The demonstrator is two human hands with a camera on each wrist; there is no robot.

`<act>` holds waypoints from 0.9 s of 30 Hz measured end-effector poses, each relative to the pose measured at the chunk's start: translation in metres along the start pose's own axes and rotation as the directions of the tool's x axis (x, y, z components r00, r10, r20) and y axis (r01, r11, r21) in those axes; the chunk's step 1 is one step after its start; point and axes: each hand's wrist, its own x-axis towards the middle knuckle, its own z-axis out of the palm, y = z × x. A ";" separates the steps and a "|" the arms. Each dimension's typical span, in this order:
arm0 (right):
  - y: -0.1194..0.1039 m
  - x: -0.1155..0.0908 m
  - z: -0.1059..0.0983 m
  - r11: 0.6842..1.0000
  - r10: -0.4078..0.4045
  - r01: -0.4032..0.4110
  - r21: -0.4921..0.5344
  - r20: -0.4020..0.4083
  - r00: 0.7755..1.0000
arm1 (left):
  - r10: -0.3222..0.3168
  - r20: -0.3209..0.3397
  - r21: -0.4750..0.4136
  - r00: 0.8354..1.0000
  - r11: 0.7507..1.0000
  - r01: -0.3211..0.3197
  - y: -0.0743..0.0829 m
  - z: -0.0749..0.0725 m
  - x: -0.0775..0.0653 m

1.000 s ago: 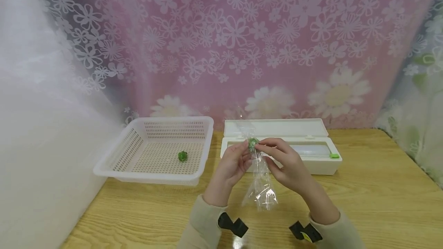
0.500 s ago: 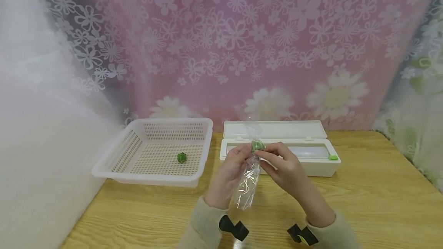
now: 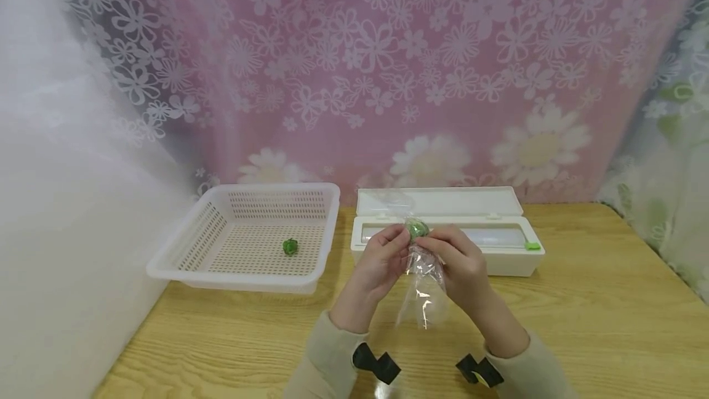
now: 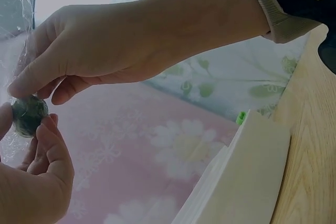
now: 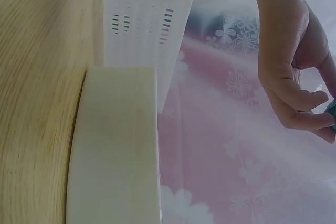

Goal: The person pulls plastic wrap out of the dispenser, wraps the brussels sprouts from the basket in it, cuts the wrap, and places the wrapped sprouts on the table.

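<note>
Over the front of the white box, my left hand and right hand pinch a small round green vegetable between them, at their fingertips. Clear plastic film wraps it and hangs down below the hands in crinkled folds. More film stands up above it. The left wrist view shows the green vegetable as a shiny ball, with the right hand above it and the left hand below. The right wrist view catches the left hand at its edge of the green ball.
A white perforated basket stands at the left, with another small green vegetable inside. Behind the hands, a long white cling-film box has its lid raised. It holds a roll and a green slider. A flowered curtain hangs behind.
The film below the hands has swung left, then back right, and its folds have changed. Both hands keep fingering the green vegetable, which has shifted slightly right.
</note>
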 end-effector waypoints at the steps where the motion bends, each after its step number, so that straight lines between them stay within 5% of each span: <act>1: -0.001 0.001 0.000 1.000 0.017 -0.017 0.006 -0.014 1.000 | 0.007 0.002 0.002 1.000 1.000 -0.007 0.000 0.000 0.000; 5: -0.005 0.006 -0.002 0.991 0.114 -0.110 0.079 -0.056 0.992 | 0.033 0.000 0.020 0.999 0.999 -0.033 0.000 0.002 -0.002; 8: -0.009 0.007 -0.005 0.949 0.250 -0.239 0.207 -0.029 0.968 | 0.051 0.010 0.046 0.999 0.998 -0.052 0.000 0.003 -0.002; 13: -0.014 0.009 -0.011 0.780 0.482 -0.472 0.411 0.088 0.872 | 0.097 0.070 0.131 0.993 0.986 -0.105 0.003 0.004 -0.004; 18: -0.016 0.012 -0.013 0.615 0.539 -0.506 0.604 0.146 0.829 | 0.132 0.152 0.194 0.979 0.968 -0.161 0.005 0.003 -0.005; 20: -0.016 0.013 -0.013 0.530 0.595 -0.551 0.645 0.180 0.783 | 0.139 0.188 0.201 0.972 0.963 -0.177 0.005 0.002 -0.005; 25: -0.015 0.012 -0.015 0.315 0.742 -0.670 0.673 0.266 0.616 | 0.147 0.238 0.171 0.960 0.967 -0.191 0.005 -0.001 -0.005; 27: -0.015 0.011 -0.015 0.286 0.767 -0.696 0.659 0.279 0.578 | 0.145 0.240 0.148 0.960 0.972 -0.184 0.004 -0.001 -0.005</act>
